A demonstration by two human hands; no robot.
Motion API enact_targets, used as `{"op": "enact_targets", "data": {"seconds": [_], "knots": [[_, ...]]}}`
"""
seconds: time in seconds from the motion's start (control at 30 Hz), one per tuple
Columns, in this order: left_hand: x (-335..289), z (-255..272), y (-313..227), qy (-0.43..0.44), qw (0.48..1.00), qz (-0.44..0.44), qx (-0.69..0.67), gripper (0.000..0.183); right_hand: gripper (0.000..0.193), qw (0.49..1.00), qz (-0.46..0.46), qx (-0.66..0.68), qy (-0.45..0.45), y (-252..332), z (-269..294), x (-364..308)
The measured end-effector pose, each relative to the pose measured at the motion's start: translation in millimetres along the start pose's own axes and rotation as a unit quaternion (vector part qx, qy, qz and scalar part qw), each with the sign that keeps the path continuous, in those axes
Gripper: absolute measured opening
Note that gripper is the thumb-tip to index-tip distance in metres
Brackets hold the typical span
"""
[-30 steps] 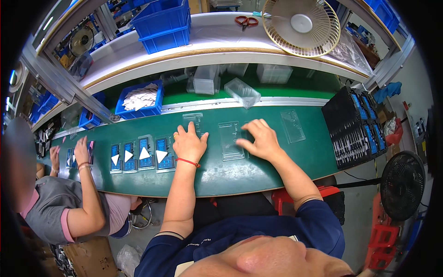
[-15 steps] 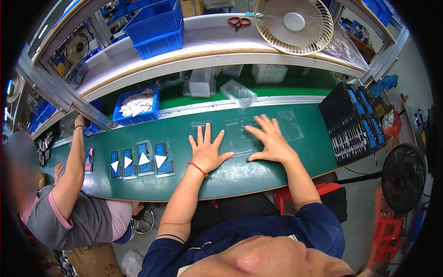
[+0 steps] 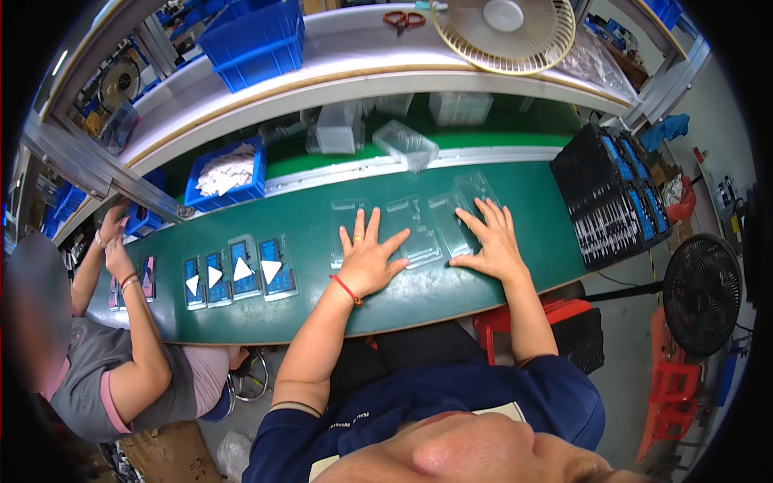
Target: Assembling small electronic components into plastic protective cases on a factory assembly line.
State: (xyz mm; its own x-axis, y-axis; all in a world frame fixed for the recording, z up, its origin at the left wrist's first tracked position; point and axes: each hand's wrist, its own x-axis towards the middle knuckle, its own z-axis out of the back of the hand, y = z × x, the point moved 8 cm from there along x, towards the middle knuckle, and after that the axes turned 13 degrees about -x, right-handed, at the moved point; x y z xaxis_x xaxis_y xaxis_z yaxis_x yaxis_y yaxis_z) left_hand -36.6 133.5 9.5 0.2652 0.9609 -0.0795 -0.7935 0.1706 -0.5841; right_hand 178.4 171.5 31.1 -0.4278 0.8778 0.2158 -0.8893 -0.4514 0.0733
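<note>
My left hand lies open, fingers spread, over the lower part of a clear plastic tray on the green table. To its right is a second clear tray, close to my left fingertips. Also spread open, my right hand rests along the right edge of a third clear tray. A fourth tray lies just beyond my right fingertips, partly hidden by them. Neither hand grips anything. Left of my hands, several clear packs with blue-faced contents and white triangular pieces stand in a row.
A co-worker sits at the left, hands raised near pink packs. Behind the table are a blue bin of white pieces and clear boxes. A black rack stands at the right end, near a black fan.
Both my hands have shifted right along the table, uncovering more of the leftmost tray. The far-right tray sits nearer the others. The co-worker's hands have come together. My view has tilted slightly.
</note>
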Motion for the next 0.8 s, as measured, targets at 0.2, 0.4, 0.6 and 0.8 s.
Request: {"op": "enact_targets", "data": {"seconds": [0.2, 0.4, 0.6, 0.8], "knots": [[-1, 12, -8, -0.019, 0.999, -0.017, -0.026, 0.061, 0.088, 0.998, 0.026, -0.038, -0.048, 11, 11, 4], [0, 11, -6, -0.021, 0.999, -0.035, -0.036, 0.063, 0.083, 0.991, 0.062, -0.055, -0.108, 19, 16, 0], [-7, 13, -10, 0.028, 0.998, -0.037, -0.044, 0.062, 0.083, 0.989, 0.068, -0.060, -0.115, 23, 16, -4], [-3, 31, -5, -0.105, 0.987, -0.063, -0.106, 0.053, 0.081, 0.992, 0.059, -0.044, -0.105, 23, 15, -2]]}}
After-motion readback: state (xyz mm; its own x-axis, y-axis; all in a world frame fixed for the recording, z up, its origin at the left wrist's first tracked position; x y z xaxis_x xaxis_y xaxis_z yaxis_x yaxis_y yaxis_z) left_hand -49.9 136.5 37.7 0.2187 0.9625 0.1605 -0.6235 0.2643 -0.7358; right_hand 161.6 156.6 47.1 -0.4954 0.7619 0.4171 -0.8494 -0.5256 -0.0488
